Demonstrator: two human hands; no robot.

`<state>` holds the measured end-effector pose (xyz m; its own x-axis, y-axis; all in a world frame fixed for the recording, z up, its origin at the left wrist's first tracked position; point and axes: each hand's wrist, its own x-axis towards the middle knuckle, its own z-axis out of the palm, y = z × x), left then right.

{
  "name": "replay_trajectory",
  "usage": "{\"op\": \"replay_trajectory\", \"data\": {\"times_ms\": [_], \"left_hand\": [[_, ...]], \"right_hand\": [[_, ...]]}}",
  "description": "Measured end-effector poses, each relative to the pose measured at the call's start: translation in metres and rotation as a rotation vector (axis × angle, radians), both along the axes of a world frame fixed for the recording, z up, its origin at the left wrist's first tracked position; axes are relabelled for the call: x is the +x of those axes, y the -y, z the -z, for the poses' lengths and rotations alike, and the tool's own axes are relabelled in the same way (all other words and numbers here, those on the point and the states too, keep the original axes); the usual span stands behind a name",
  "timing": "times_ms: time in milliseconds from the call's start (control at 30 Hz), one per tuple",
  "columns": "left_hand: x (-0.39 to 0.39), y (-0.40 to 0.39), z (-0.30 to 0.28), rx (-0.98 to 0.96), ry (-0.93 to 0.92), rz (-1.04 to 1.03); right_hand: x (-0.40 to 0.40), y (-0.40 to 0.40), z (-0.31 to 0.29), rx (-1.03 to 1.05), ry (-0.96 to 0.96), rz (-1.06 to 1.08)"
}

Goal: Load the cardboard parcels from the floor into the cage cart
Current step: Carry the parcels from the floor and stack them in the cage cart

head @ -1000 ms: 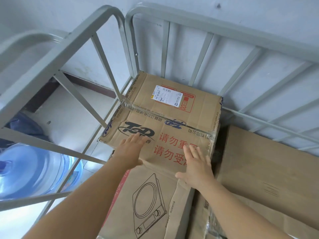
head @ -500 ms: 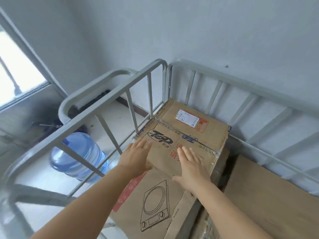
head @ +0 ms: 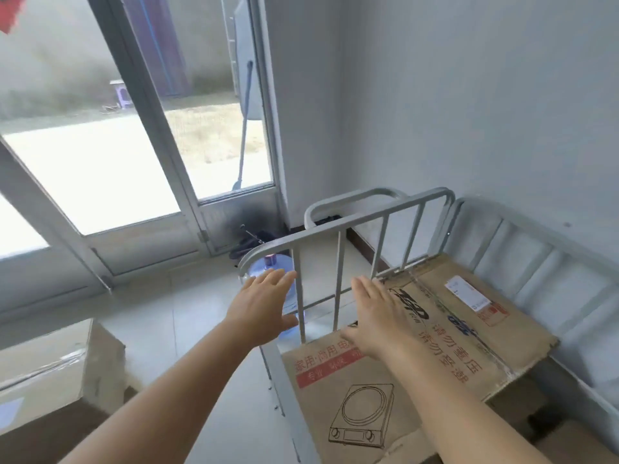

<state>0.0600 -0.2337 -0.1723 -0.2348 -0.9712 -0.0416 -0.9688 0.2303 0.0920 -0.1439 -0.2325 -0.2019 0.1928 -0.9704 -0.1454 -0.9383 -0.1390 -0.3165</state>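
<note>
The grey cage cart (head: 375,217) stands at the right against the wall. Inside it a labelled cardboard parcel (head: 469,323) with red and blue print lies on top, beside a box printed with a cooktop drawing (head: 358,416). My left hand (head: 264,309) hovers flat and empty outside the cart's side rail. My right hand (head: 375,319) is spread above the near edge of the labelled parcel, holding nothing. Another taped cardboard parcel (head: 50,366) sits on the floor at the lower left.
A blue water jug (head: 268,269) stands on the floor behind the cart rail. A glass door (head: 100,155) fills the left, with a mop leaning outside. Dark items lie in the corner by the door. Pale floor tiles spread between the floor parcel and the cart.
Both hands have lifted off the labelled parcel and drawn back. My view has swung up and left, bringing the door and the floor parcel into sight.
</note>
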Motion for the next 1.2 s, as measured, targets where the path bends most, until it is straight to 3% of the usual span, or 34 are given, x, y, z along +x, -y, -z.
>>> {"op": "replay_trajectory", "data": {"times_ms": [233,633,1000,1200], "left_hand": [[0.104,-0.082,-0.023,-0.042,-0.037,-0.292],[0.294,-0.232,0.007,0.094,-0.042,-0.746],[0.461,-0.335,0.047,0.179,-0.051,-0.985],[0.532,-0.343,0.076,0.247,-0.043,-1.018]], "right_hand": [[0.116,-0.02,-0.031,-0.054,-0.022,-0.298],[0.347,-0.093,-0.006,-0.015,-0.088,-0.709],[0.51,-0.151,0.032,0.056,-0.158,-0.801],[0.573,-0.146,0.061,0.114,-0.219,-0.823]]}}
